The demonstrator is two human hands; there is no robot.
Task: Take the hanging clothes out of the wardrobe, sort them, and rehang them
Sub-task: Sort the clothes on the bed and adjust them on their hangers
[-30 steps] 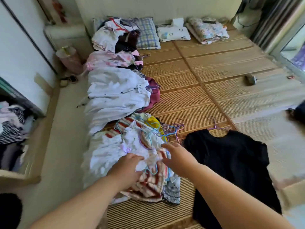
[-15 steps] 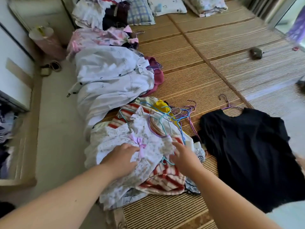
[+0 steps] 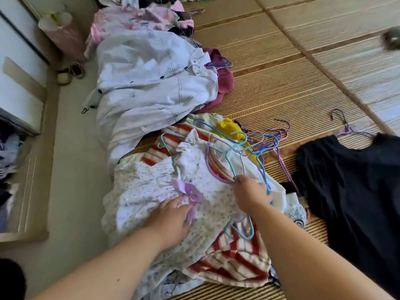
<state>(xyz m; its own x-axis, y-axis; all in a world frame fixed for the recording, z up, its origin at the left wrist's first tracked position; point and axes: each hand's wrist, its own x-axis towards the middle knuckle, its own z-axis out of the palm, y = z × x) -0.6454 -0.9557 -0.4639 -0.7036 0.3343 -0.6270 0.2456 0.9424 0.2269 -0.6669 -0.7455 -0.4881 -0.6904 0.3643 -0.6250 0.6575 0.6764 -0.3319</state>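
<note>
A white floral dress (image 3: 149, 187) with a purple bow (image 3: 188, 191) lies on top of a pile of clothes on the bamboo mat (image 3: 270, 87). My left hand (image 3: 171, 217) rests flat on the dress just below the bow. My right hand (image 3: 251, 192) pinches the purple hanger (image 3: 211, 169) at the dress's neckline. Blue and purple wire hangers (image 3: 257, 141) tangle above it. A red-and-white striped garment (image 3: 233, 256) lies under the dress. A black top (image 3: 350, 191) on a purple hanger lies spread out to the right.
A white jacket (image 3: 151, 83) and a pink floral garment (image 3: 129, 20) lie further up the row, with a maroon piece (image 3: 225, 79) beneath. The open wardrobe (image 3: 13, 148) stands at the left. A pink bin (image 3: 62, 33) and slippers (image 3: 69, 72) sit on the floor.
The view has come closer to the pile. My right hand slid up the dress to the hanger at its neckline. My left hand stayed on the dress by the bow.
</note>
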